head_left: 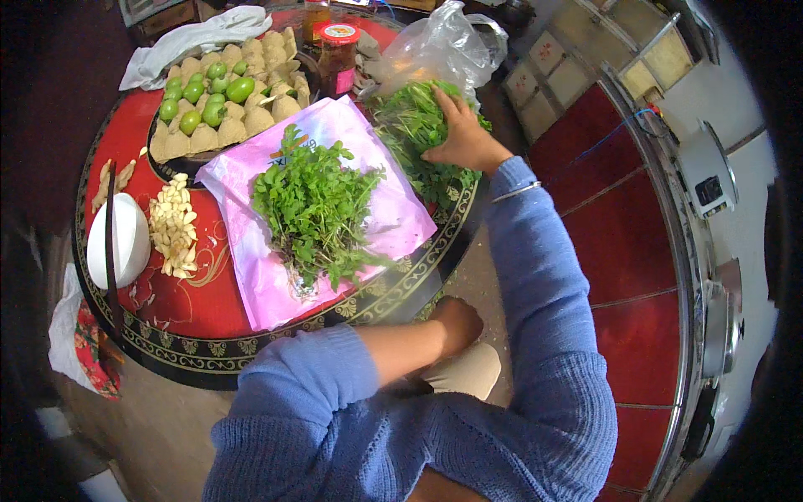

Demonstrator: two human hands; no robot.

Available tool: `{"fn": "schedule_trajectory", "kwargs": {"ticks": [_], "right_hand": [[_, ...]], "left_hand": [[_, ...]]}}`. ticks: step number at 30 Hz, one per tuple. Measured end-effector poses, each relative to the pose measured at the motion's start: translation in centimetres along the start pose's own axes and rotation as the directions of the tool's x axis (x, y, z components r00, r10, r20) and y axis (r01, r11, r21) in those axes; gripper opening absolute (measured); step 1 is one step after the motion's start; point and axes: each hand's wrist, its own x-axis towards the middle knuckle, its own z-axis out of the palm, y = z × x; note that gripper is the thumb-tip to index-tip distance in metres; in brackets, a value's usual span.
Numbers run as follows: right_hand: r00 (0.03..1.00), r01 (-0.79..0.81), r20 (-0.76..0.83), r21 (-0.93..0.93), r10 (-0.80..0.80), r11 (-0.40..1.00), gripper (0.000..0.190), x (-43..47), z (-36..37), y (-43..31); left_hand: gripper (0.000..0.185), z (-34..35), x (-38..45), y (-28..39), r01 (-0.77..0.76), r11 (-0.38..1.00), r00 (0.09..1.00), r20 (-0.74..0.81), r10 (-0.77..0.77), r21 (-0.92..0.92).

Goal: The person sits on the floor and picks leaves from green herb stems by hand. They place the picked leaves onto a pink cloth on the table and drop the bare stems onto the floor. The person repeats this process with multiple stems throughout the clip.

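Observation:
My right hand [467, 132] rests with spread fingers on a heap of leafy greens [408, 122] at the table's right side. Down by my knee, my left hand [461, 323] is curled, its fingers hidden from view; whether it holds anything is unclear. In front of me a pink plastic bag [401, 213] lies flat on the round table [213, 314]. A bunch of fresh green herbs [313, 207], with thin roots at the near end, sits on that bag.
Peeled garlic cloves [172, 226], a white bowl [119, 241] with a long dark stick across it, and ginger [113, 182] lie left. Green tomatoes [216, 113] sit on an egg tray [238, 128]. A red-lidded jar [337, 59] and clear plastic bag [439, 50] stand behind.

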Motion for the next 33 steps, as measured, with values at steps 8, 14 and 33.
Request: {"fn": "schedule_trajectory", "kwargs": {"ticks": [8, 14, 33], "right_hand": [[0.713, 0.306, -0.678, 0.075, -0.176, 0.949, 0.027, -5.9, -13.2, 1.7], [0.324, 0.618, -0.753, 0.627, 0.572, 0.474, 0.028, -13.6, -23.6, 3.0], [0.828, 0.005, -0.490, 0.494, 0.273, 0.870, 0.045, -22.1, 4.9, -6.3]], "left_hand": [[0.015, -3.2, -0.7, 0.0, -0.045, 0.999, 0.974, 0.220, 0.047, -0.013], [0.022, -3.8, -0.7, -0.4, 0.104, 0.979, 0.994, 0.034, -0.099, -0.178], [0.029, -3.2, -0.4, -1.0, -0.258, 0.032, 0.931, -0.258, -0.258, -0.966]]}}
